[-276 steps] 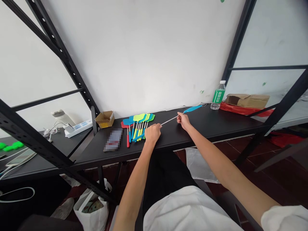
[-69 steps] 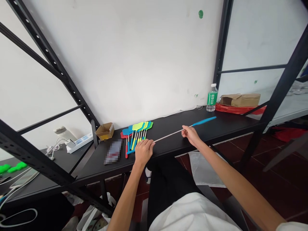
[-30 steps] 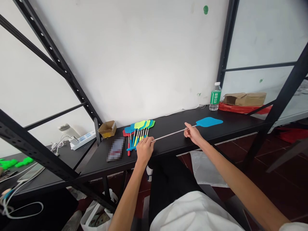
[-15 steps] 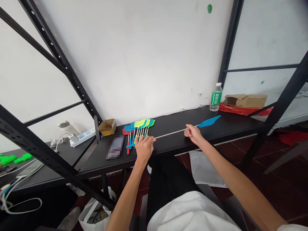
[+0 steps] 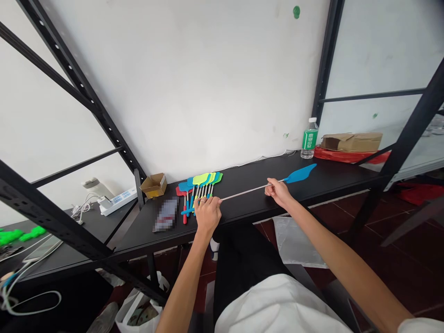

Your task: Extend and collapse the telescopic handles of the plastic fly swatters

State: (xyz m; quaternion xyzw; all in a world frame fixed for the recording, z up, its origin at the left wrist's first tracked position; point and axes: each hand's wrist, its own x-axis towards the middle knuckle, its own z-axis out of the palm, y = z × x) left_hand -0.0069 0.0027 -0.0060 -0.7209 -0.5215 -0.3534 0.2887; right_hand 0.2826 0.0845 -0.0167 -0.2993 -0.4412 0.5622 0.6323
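A blue fly swatter (image 5: 301,174) with a long thin metal rod is stretched sideways between my hands above the black shelf. My left hand (image 5: 207,212) is closed around its blue handle, whose end sticks out to the left of the fingers. My right hand (image 5: 277,192) is closed on the rod just below the blue paddle, which is turned partly edge-on. Behind my left hand lies a row of several fly swatters (image 5: 201,179) in red, blue, yellow and green, their handles toward me and partly hidden by that hand.
A small open cardboard box (image 5: 154,186) and a blurred-out packet (image 5: 166,214) are at the left of the black shelf (image 5: 249,215). A water bottle (image 5: 309,139) and a cardboard box (image 5: 352,142) on red plastic stand at the right. Black metal posts (image 5: 328,58) frame both sides.
The blue paddle has turned slightly, so more of its face shows. Both hands keep their grip in nearly the same place. The whole view has shifted a little.
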